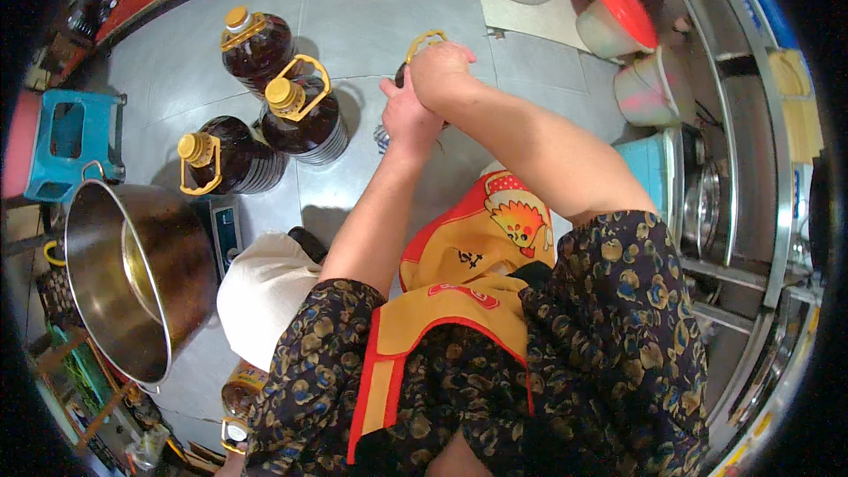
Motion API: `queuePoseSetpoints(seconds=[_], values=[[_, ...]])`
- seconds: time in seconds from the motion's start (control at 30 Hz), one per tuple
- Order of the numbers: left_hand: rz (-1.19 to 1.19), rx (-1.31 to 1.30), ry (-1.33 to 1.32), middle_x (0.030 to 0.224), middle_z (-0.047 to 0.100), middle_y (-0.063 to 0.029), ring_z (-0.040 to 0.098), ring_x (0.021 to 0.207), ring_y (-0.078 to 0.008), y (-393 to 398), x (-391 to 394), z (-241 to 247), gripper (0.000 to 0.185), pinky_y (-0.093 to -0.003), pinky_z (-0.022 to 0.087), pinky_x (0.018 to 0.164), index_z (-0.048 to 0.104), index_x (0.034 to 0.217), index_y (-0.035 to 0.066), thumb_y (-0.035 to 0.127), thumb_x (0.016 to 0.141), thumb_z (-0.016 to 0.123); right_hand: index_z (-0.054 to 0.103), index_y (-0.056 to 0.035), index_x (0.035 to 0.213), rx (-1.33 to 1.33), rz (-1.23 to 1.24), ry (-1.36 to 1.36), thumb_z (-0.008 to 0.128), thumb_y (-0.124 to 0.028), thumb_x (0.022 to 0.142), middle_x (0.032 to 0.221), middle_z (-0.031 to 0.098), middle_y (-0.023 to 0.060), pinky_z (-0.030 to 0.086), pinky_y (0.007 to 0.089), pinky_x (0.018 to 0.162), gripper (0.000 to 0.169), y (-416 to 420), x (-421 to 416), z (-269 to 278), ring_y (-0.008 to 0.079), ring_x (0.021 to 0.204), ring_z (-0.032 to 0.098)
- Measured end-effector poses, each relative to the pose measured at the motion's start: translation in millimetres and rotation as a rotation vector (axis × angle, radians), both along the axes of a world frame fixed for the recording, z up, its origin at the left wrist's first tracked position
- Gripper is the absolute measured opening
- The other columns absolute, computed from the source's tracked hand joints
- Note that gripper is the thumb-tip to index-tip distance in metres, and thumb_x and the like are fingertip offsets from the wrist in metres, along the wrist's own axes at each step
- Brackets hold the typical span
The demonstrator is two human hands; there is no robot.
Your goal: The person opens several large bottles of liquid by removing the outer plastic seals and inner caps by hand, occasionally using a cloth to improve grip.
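Note:
My left hand (pixel 412 109) and my right hand (pixel 442 69) are close together over a dark plastic oil jug, mostly hidden beneath them. The jug's yellow handle (pixel 424 43) shows just beyond my right hand. My left hand is wrapped against the jug's side; my right hand lies over its top, where the cap is hidden. To the left, several large jugs of dark liquid stand on the grey tiles: a rear jug (pixel 255 56), a middle jug (pixel 311 126) and a front jug (pixel 238 159). Each has a yellow cap and a yellow handle.
A large steel pot (pixel 179 265) stands at the left beside a scale (pixel 226 228) and a blue plastic stool (pixel 59 146). Another jug (pixel 242 387) lies lower left, with a hand near its neck. Steel shelving (pixel 762 212) and a red-lidded bucket (pixel 606 30) line the right.

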State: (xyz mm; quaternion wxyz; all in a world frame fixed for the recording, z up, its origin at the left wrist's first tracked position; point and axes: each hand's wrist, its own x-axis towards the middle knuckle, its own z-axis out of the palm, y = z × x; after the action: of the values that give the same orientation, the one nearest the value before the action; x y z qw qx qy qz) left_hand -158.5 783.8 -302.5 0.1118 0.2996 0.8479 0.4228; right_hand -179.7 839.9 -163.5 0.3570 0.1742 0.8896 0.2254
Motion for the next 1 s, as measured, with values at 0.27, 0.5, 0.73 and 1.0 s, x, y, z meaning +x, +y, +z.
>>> queuePoseSetpoints(seconds=[0.27, 0.5, 0.73, 1.0], values=[[-0.149, -0.073, -0.16, 0.133, 0.043, -0.0383, 0.066, 0.096, -0.0428, -4, -6, 23, 0.082, -0.0479, 0.052, 0.086, 0.037, 0.144, 0.017, 0.053, 0.076, 0.068, 0.075, -0.0109, 0.108, 0.103, 0.018, -0.104, 0.075, -0.024, 0.074, 0.107, 0.072, 0.0077, 0.055, 0.0538, 0.082, 0.036, 4, 0, -18, 0.0277, 0.097, 0.07], [-0.078, -0.048, -0.155, 0.133, 0.043, -0.0384, 0.066, 0.097, -0.0437, -6, -5, 22, 0.077, -0.0479, 0.054, 0.082, 0.043, 0.14, 0.015, 0.055, 0.078, 0.067, 0.074, -0.0131, 0.114, 0.016, -0.011, -0.009, 0.073, -0.026, 0.078, 0.117, 0.07, 0.0068, 0.056, 0.0511, 0.084, 0.038, 6, 0, -7, 0.0271, 0.106, 0.068], [0.046, -0.079, -0.167, 0.129, 0.043, -0.035, 0.065, 0.096, -0.0442, -12, 3, 48, 0.092, -0.0475, 0.055, 0.081, 0.044, 0.137, 0.012, 0.063, 0.067, 0.077, 0.074, -0.0026, 0.093, -0.173, -0.031, 0.336, 0.067, -0.024, 0.082, 0.091, 0.073, 0.0139, 0.057, 0.0405, 0.073, 0.025, 54, 7, 43, 0.0269, 0.087, 0.072], [-0.01, -0.096, -0.194, 0.127, 0.048, -0.0282, 0.066, 0.097, -0.042, -14, -11, 50, 0.078, -0.047, 0.054, 0.087, 0.047, 0.136, 0.011, 0.05, 0.074, 0.075, 0.071, -0.003, 0.088, -0.985, -0.928, 0.773, 0.061, -0.021, 0.088, 0.071, 0.069, 0.0085, 0.037, 0.0294, 0.041, 0.02, 110, 106, 18, 0.0098, 0.045, 0.047]])
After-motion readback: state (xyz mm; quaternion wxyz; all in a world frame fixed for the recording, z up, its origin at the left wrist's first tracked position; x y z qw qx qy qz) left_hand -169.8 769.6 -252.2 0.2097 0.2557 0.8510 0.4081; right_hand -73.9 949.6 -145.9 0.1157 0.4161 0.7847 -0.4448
